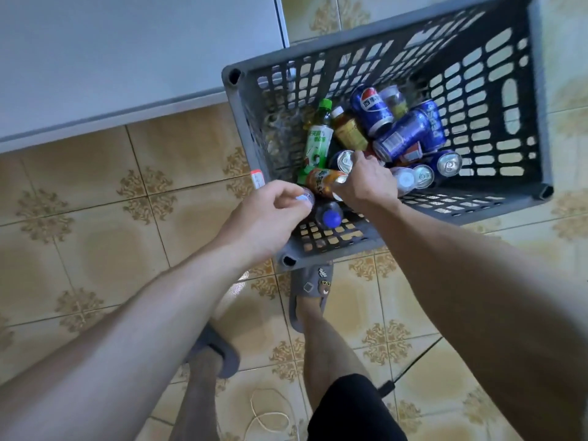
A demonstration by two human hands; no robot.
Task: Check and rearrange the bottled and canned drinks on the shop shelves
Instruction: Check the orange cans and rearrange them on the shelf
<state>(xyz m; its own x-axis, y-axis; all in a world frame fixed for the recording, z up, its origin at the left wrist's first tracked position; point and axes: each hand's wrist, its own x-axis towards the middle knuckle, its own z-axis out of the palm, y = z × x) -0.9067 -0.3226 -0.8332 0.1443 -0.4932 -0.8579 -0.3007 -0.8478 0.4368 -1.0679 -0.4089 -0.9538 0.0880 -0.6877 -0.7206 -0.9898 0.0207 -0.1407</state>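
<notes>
Drinks lie jumbled in the grey crate (539, 90), so the right grip (366, 181) curls round the orange-labelled bottle (319, 181), likely to lift it. The left grip (270, 214) pinches a clear bottle (304, 198).

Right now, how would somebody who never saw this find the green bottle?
Look in the big grey crate on the tiled floor, at the pile of drinks inside. On the pile's left edge lies a green-labelled bottle beside an amber bottle. Only it has a bright green cap; the blue cans lie further right.
</notes>
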